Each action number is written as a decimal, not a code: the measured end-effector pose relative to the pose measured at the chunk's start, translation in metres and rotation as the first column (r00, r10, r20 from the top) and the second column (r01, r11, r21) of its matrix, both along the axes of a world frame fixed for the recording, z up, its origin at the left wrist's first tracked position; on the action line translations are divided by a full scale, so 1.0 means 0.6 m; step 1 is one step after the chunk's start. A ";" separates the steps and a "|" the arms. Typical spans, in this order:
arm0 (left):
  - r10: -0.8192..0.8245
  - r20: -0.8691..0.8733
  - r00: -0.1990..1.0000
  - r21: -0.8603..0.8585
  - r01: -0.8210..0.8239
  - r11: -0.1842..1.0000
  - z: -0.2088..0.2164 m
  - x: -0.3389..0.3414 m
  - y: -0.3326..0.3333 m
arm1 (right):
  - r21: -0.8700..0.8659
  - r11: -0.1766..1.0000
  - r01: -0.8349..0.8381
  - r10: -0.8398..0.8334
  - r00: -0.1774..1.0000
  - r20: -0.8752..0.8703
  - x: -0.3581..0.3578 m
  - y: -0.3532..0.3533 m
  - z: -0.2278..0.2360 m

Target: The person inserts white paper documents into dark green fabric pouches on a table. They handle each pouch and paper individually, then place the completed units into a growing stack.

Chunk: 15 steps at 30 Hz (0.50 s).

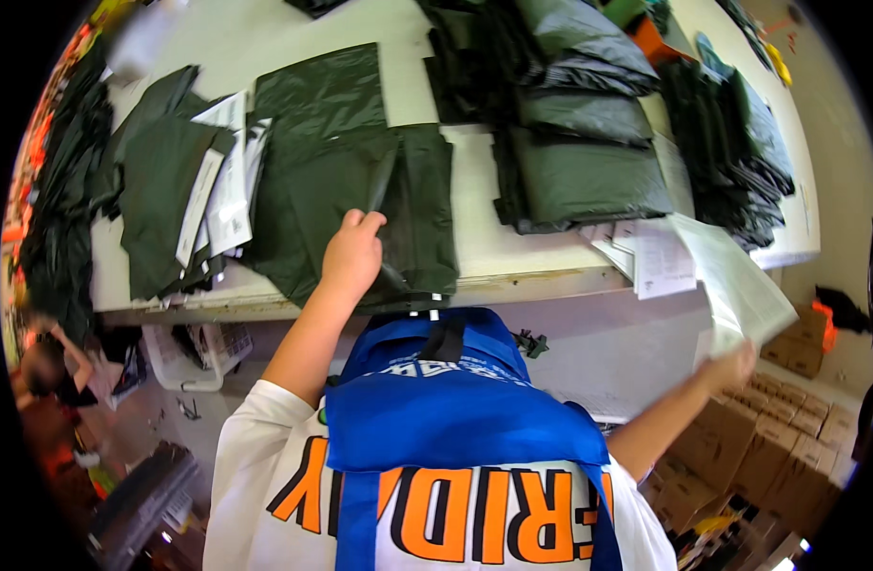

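Observation:
My left hand (pixel 353 255) is closed on the raised edge of a dark green folded sheet (pixel 313 181) of thin, slightly shiny material. That sheet lies flat near the front of the table. Off the table's front right side, my right hand (pixel 734 365) grips the lower end of a white printed paper sheet (pixel 741 281), which is tilted and bent. Close by it, several printed papers (pixel 653 259) stick out over the table edge. Left of the green sheet, white paper slips (pixel 229 195) rest on a pile of dark green pieces (pixel 165 181).
Stacks of folded dark green material (pixel 588 171) stand on the white table (pixel 498 252), with another dark stack (pixel 731 152) further right. A white plastic basket (pixel 184 376) is below the table at left. Cardboard boxes (pixel 788 433) fill the floor at right. Another person (pixel 51 366) is at far left.

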<state>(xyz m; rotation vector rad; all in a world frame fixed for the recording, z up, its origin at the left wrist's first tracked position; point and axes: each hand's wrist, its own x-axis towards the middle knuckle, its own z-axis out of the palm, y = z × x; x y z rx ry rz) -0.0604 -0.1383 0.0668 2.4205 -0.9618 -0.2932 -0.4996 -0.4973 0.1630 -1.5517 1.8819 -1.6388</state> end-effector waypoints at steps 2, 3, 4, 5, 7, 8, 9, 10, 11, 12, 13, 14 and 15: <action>0.044 -0.018 0.999 -0.019 -0.045 0.999 0.006 -0.002 0.012 | -0.122 0.991 -0.054 0.073 0.985 0.159 0.007 0.048 0.090; 0.068 -0.026 0.997 -0.025 -0.069 0.997 0.014 -0.004 0.016 | -0.190 0.978 -0.086 0.134 0.957 0.258 0.006 0.065 0.112; 0.058 -0.041 0.997 0.010 -0.058 0.998 0.017 -0.003 0.019 | -0.145 0.979 -0.145 0.183 0.938 0.295 0.035 0.085 0.129; 0.062 -0.051 0.997 -0.001 -0.062 0.998 0.022 -0.004 0.020 | -0.104 0.973 -0.206 0.229 0.913 0.337 0.076 0.118 0.140; 0.075 -0.069 0.995 -0.020 -0.076 0.997 0.030 -0.013 0.026 | 0.122 0.918 -0.376 0.346 0.913 0.216 0.162 0.183 0.127; 0.068 -0.063 0.996 -0.100 -0.074 0.992 0.032 -0.012 0.027 | 0.225 0.853 -0.470 0.455 0.883 0.118 0.203 0.206 0.117; 0.060 -0.046 0.997 -0.118 -0.066 0.991 0.034 -0.010 0.029 | 0.314 0.747 -0.586 0.601 0.797 0.059 0.242 0.219 0.097; 0.054 -0.030 0.998 -0.136 -0.058 0.989 0.035 -0.006 0.030 | 0.386 0.619 -0.684 0.734 0.678 0.024 0.279 0.226 0.076; 0.054 -0.009 0.999 -0.152 -0.054 0.987 0.036 -0.006 0.034 | 0.450 0.492 -0.745 0.828 0.560 0.020 0.310 0.221 0.057; 0.040 -0.014 0.999 -0.142 -0.042 0.989 0.038 -0.005 0.035 | 0.533 0.313 -0.786 0.907 0.414 0.079 0.331 0.206 0.038; 0.029 -0.018 0.999 -0.129 -0.031 0.991 0.042 -0.004 0.036 | 0.582 0.281 -0.763 0.924 0.380 0.052 0.366 0.205 0.031; 0.024 -0.021 1.000 -0.113 -0.026 0.993 0.043 -0.004 0.039 | 0.560 0.235 -0.795 0.928 0.355 0.113 0.396 0.199 0.014; 0.011 -0.008 1.000 -0.124 -0.011 0.992 0.043 -0.005 0.043 | 0.528 0.209 -0.823 0.896 0.378 0.235 0.419 0.188 0.003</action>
